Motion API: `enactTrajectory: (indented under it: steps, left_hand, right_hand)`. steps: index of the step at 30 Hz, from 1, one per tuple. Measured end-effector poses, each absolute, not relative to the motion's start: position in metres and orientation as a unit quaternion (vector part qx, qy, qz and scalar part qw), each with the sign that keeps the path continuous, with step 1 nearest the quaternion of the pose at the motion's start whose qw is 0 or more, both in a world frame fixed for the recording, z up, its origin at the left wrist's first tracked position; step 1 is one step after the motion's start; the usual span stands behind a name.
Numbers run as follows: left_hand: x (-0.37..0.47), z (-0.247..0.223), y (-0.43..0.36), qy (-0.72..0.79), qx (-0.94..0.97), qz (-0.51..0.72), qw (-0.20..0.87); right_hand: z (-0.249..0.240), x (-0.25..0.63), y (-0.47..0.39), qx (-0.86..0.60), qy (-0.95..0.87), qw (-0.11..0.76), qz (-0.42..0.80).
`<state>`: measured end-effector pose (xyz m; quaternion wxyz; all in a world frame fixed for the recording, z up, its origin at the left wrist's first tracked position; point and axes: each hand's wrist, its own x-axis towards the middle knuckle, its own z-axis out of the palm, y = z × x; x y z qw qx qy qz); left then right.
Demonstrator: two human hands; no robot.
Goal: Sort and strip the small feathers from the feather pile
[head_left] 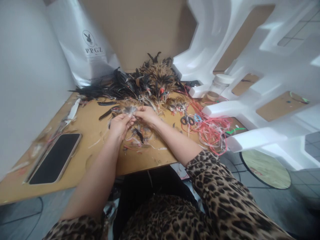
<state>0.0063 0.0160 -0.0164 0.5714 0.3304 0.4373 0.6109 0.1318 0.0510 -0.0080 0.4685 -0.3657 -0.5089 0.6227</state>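
Both of my hands meet over the middle of the wooden table [100, 156]. My left hand [120, 125] and my right hand [147, 115] pinch the base of a small brown and grey feather bunch [129, 107], their fingertips close together. Just beyond them lies a large pile of feathers, with long black ones [125, 83] at the left and a brown cluster [160, 75] at the back. A smaller feather cluster [177, 104] sits right of my right hand. Loose feather scraps [140, 135] are scattered below my hands.
A phone [56, 159] lies at the left. Dark-handled scissors [187, 120] and tangled pink string [215, 131] are at the right, near a clear jar [219, 87]. White foam pieces [262, 133] overhang the right edge. A white bag [92, 63] stands at the back left.
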Motion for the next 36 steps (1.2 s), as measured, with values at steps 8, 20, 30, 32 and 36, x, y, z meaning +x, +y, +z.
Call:
enactTrajectory:
  steps: [8, 20, 30, 32, 36]
  left_hand:
    - [0.006, -0.015, 0.014, 0.447, 0.350, 0.590, 0.574]
    - [0.001, -0.014, 0.019, 0.405, 0.291, 0.625, 0.601]
    - [0.005, -0.011, 0.013, 0.415, 0.315, 0.604, 0.603]
    - [0.005, -0.011, 0.013, 0.414, 0.323, 0.596, 0.607]
    - [0.005, -0.012, 0.013, 0.409, 0.328, 0.589, 0.614]
  right_hand:
    - [-0.003, 0.137, 0.051, -0.391, -0.545, 0.456, 0.584]
    - [0.007, 0.143, 0.052, -0.303, -0.388, 0.434, 0.755]
    - [-0.003, 0.140, 0.057, -0.327, -0.435, 0.460, 0.702]
    - [-0.005, 0.139, 0.059, -0.334, -0.457, 0.463, 0.682]
    - [-0.006, 0.137, 0.057, -0.361, -0.502, 0.473, 0.627]
